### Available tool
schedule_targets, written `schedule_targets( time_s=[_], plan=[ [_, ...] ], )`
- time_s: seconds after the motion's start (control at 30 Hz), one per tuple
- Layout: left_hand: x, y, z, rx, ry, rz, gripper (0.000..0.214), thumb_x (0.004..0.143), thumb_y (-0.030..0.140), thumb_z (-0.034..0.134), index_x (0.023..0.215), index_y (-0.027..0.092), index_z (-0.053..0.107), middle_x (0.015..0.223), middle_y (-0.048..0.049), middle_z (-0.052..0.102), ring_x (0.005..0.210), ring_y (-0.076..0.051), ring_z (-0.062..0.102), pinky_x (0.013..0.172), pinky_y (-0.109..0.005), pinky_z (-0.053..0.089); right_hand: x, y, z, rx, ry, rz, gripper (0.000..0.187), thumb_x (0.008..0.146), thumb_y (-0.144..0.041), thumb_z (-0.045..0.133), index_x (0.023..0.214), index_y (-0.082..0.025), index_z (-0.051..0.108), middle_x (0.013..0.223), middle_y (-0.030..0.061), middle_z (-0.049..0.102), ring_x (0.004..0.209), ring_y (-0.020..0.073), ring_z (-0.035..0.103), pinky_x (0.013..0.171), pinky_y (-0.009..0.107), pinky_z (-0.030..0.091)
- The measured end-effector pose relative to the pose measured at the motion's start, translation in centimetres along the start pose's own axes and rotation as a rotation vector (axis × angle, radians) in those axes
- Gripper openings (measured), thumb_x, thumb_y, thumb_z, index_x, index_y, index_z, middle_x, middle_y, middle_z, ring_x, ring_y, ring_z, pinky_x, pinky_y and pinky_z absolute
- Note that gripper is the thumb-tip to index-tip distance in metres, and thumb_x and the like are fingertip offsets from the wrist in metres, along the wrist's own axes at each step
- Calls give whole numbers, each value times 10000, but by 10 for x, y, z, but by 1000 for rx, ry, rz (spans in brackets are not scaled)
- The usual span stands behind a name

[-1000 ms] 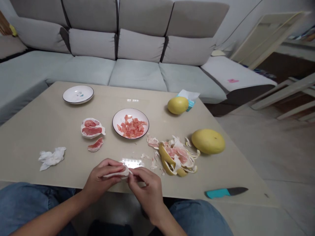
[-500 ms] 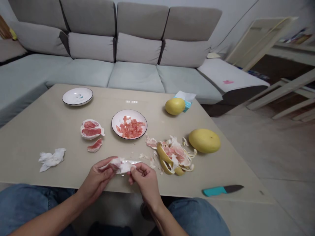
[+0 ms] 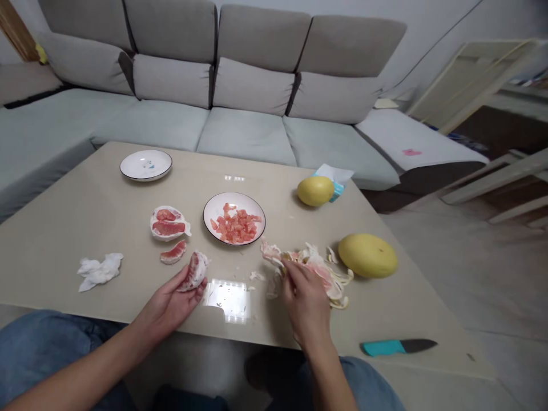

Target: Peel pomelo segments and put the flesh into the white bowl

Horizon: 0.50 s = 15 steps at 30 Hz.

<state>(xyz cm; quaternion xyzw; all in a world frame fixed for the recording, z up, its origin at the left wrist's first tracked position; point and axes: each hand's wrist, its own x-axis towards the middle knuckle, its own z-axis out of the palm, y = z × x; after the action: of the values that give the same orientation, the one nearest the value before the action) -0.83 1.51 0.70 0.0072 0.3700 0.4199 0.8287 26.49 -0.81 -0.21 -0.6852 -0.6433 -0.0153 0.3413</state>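
My left hand [image 3: 173,299] holds a pomelo segment [image 3: 195,272] upright over the table, its red flesh facing left and white membrane on the right. Over the heap of pomelo peel [image 3: 336,282], my right hand [image 3: 306,302] is closed with fingertips together; what they hold, if anything, is hidden. A loose pomelo segment [image 3: 173,252] lies left of the held one, just below a partly peeled pomelo piece [image 3: 169,224]. Beyond my hands, small chunks of red flesh [image 3: 237,225] fill part of a white plate [image 3: 209,212].
A crumpled tissue [image 3: 100,271] lies at left. Behind stands another white plate [image 3: 139,162]. Toward the right are a whole pomelo [image 3: 367,255], a smaller yellow pomelo [image 3: 315,190] against a blue tissue pack [image 3: 337,191], and a teal-handled knife [image 3: 398,346] near the front edge.
My hands have parted: the right moved from the segment across to the peel heap, while the left turned the segment upright. The whole view has shifted slightly.
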Motion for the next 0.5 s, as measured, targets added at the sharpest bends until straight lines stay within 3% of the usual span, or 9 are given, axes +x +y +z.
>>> schedule_targets(
  time_s=[0.1,0.27,0.43,0.5],
  plan=[
    [-1,-3,-1,21,-69,52,246,909,136,534,1093,210,680,1126,-48,694,958,-129,685,879,-224,552,2,7,-4,-186,55,37,313,922,-286,458,1062,-143,699,1032,147,714,910,281,648,793,388,493],
    [-5,-9,-2,80,-150,55,261,893,137,564,1141,159,643,1168,-83,681,1118,-187,643,1010,-273,493,4,17,-17,-264,128,86,330,926,-358,461,892,-156,719,883,111,734,717,228,650,655,314,464],
    [-8,-11,-3,126,-145,-92,262,902,250,588,1137,149,640,1161,-128,682,1016,-213,692,916,-303,535,6,27,-27,-328,175,114,356,933,-299,409,1096,-158,692,987,121,731,808,258,658,671,338,466],
    [-8,-11,-5,147,-170,-115,254,898,281,595,1111,160,662,1129,-125,695,925,-199,710,837,-294,552,8,29,-28,-319,185,112,342,931,-296,418,1073,-160,698,989,126,730,832,269,659,690,355,473]
  ],
)
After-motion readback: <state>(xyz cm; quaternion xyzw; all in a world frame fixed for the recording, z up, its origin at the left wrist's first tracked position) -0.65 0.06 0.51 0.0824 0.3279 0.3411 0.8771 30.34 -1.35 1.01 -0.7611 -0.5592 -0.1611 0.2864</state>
